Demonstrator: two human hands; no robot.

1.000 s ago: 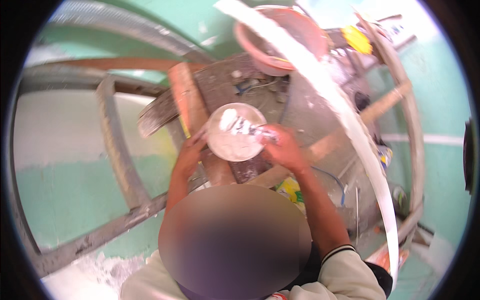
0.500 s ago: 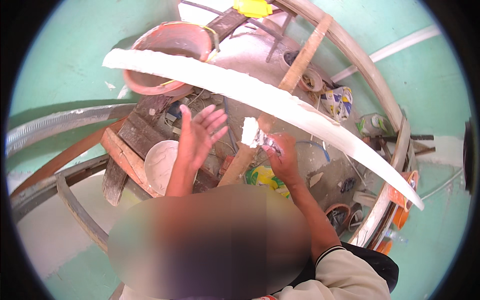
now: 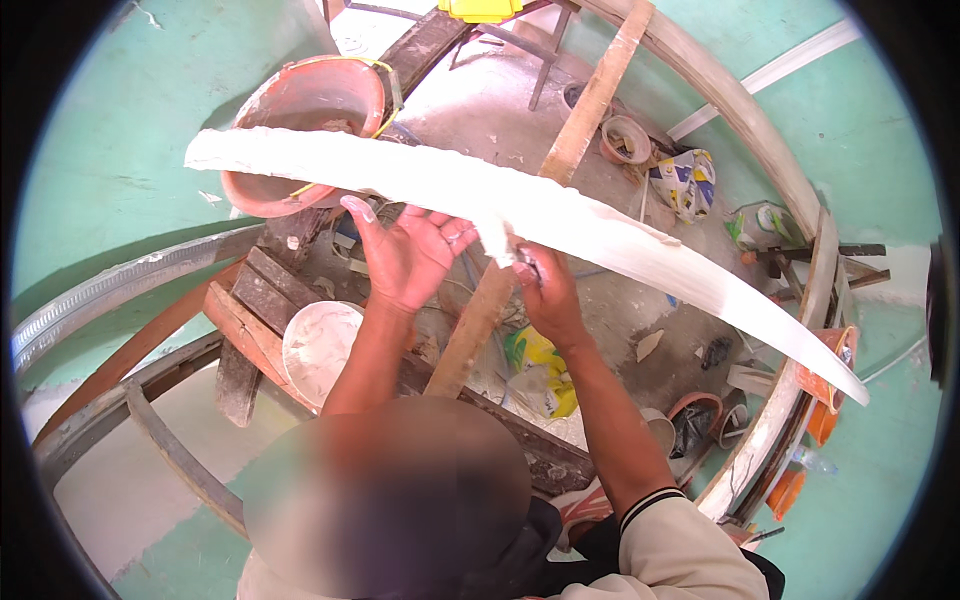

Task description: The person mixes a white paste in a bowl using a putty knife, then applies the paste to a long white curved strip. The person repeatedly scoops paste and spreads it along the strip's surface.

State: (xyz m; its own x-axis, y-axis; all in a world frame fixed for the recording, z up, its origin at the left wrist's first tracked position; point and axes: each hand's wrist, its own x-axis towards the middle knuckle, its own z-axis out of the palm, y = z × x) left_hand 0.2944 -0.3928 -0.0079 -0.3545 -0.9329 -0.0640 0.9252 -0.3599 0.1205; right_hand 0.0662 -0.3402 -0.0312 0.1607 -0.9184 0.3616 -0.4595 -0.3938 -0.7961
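A long, curved white plaster moulding spans the view from upper left to lower right. My right hand is closed around the handle of a putty knife, most of which is hidden. White plaster covers its blade, at the moulding's lower edge. My left hand is beside it, palm turned up and fingers apart, its fingertips at the moulding's underside; some white smears mark the thumb and fingers.
A wooden batten runs beneath the moulding. A large orange tub stands upper left, above a white bucket of plaster. A curved wooden frame bends along the right. Bags and buckets lie on the littered floor.
My right hand has raised the plaster-loaded putty knife to the moulding's lower edge. My left hand has moved right and up toward it. The whole view has shifted slightly.
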